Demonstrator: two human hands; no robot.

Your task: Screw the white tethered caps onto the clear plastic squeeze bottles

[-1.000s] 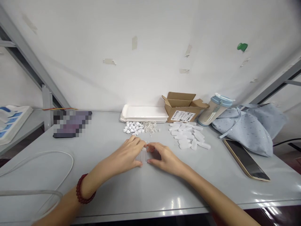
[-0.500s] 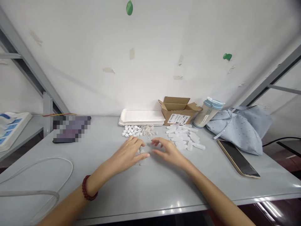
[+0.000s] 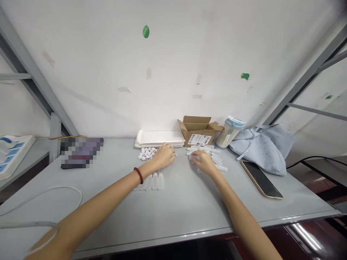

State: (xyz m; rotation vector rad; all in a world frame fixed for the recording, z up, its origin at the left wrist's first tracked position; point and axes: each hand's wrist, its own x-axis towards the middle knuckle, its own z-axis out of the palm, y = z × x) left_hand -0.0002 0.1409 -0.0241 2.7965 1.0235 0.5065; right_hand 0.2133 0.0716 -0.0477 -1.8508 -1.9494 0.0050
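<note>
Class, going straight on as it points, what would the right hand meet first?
The right hand would probably meet the translucent plastic pieces just ahead, though depth is hard to judge.

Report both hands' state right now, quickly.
Left hand: beside white caps; grip cannot be told.
Right hand: over translucent pieces; grip cannot be told.

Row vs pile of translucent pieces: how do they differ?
Layout: the row has pieces side by side; the pile has them jumbled at mixed angles.
Cover: the left arm partly hides the row; the right hand partly hides the pile.
Shared: both are whitish pieces on the table.
</note>
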